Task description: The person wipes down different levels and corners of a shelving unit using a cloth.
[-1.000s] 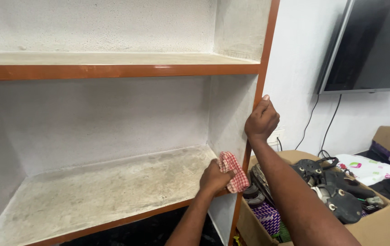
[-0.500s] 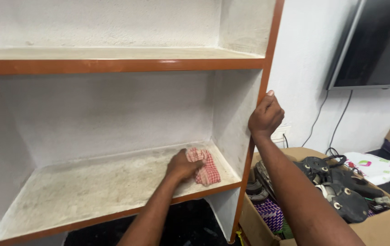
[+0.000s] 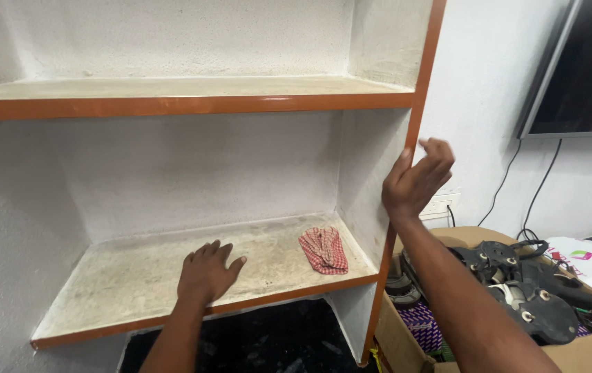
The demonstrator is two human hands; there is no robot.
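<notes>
cloth (image 3: 323,249): red-white check | shelf edge (image 3: 185,106): orange | wall (image 3: 489,83): white | sandals (image 3: 524,290): black | cardboard box (image 3: 586,356): tan

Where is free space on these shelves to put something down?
The upper shelf is bare along its visible length. On the lower shelf, free patches lie left of the left hand and between it and the checked cloth. The cardboard box of sandals is crowded.

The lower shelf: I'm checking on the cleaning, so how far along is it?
Done: little that shows; the lower shelf looks dusty and stained. In hand: nothing is gripped. The red checked cloth lies loose on the shelf's right end, apart from the left hand, which rests flat on the board. The right hand is at the orange side post. Left: most of the wiping, it seems.
</notes>
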